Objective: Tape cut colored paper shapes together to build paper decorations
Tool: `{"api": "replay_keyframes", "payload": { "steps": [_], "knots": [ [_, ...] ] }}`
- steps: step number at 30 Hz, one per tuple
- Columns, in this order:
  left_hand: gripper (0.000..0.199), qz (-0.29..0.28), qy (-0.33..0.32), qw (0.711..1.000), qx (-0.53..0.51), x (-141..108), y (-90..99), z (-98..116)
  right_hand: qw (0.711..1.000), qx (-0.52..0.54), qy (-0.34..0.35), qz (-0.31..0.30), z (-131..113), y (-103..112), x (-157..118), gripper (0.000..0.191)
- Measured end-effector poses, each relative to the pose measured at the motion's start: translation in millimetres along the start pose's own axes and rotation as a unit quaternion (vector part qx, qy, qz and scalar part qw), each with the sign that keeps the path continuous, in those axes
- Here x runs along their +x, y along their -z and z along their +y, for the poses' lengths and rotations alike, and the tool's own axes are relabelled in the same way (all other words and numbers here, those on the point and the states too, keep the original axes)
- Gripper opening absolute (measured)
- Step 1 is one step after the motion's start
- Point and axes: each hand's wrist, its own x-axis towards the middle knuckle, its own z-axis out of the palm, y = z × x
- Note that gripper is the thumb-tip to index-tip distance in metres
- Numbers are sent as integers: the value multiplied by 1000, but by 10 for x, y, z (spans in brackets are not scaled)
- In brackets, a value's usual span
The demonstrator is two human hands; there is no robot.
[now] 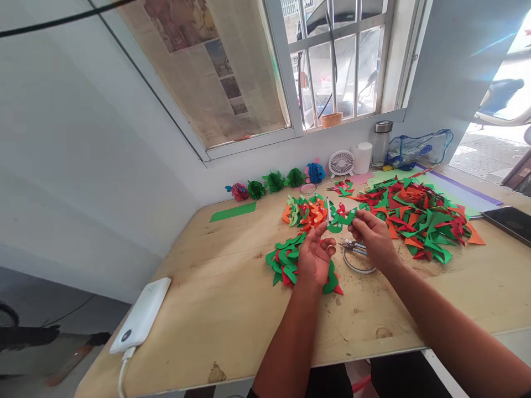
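Observation:
My right hand [375,240] pinches the edge of a green paper cutout [350,216] with curved edges and small white patches. My left hand [317,257] is palm up just left of it, fingers loosely curled and apart, with nothing visible in the palm. Under my left hand lies a pile of green and red cutouts [286,257]. Beyond it sits a heap of orange and light green cutouts [309,211]. A pointed metal hand tool [354,246], partly hidden by my right hand, rests by a pale ring [359,271]. A slim white stick [329,209] shows behind my fingertips.
A large heap of red, green and orange scraps [427,215] covers the right side. Along the wall stand several paper honeycomb figures [274,181], a small fan [342,163] and a glass bottle [380,145]. A phone [510,223] and a power bank [143,315] lie near opposite edges.

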Motion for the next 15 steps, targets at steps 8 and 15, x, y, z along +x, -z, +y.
{"api": "replay_keyframes", "payload": {
  "steps": [8,15],
  "knots": [
    [26,-16,-3,1000,15,2,6,-39,998,-58,-7,5,-60,-44,-13,21],
    [29,-35,-65,989,125,-7,-5,-99,996,-85,5,22,-7,-10,1,12]
  ]
}}
